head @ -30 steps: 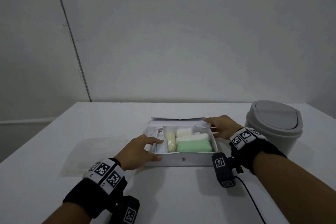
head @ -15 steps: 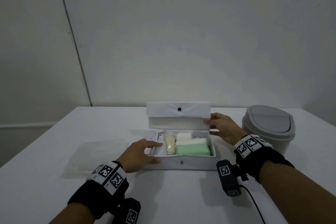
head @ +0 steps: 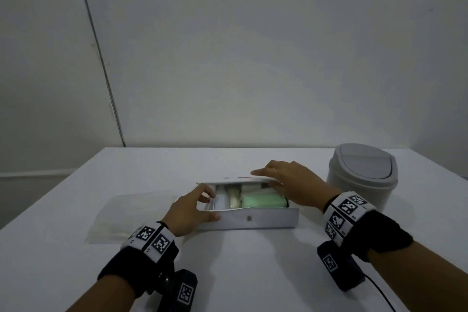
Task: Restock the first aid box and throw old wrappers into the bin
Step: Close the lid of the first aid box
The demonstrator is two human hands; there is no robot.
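Note:
A white first aid box [head: 268, 219] sits in the middle of the table. Its lid [head: 238, 178] is lowered almost flat over the box, leaving a gap at the front. Through the gap I see a green pack [head: 263, 200], a beige roll [head: 234, 199] and a white tube [head: 220, 200]. My left hand [head: 192, 210] grips the box's front left corner, thumb on the front wall. My right hand [head: 293, 185] lies on top of the lid at its right side, with the thumb under the lid's edge. A grey bin [head: 363, 175] with a swing lid stands to the right.
A clear plastic bag [head: 131, 215] lies flat on the white table [head: 253, 273] left of the box. A wall rises just behind the table's far edge. Black sensor units hang under both wrists, the right one with a cable.
The lid went from lying flat behind the box to upright, and is now folded down over the contents under my right hand. My left hand stayed on the front left corner.

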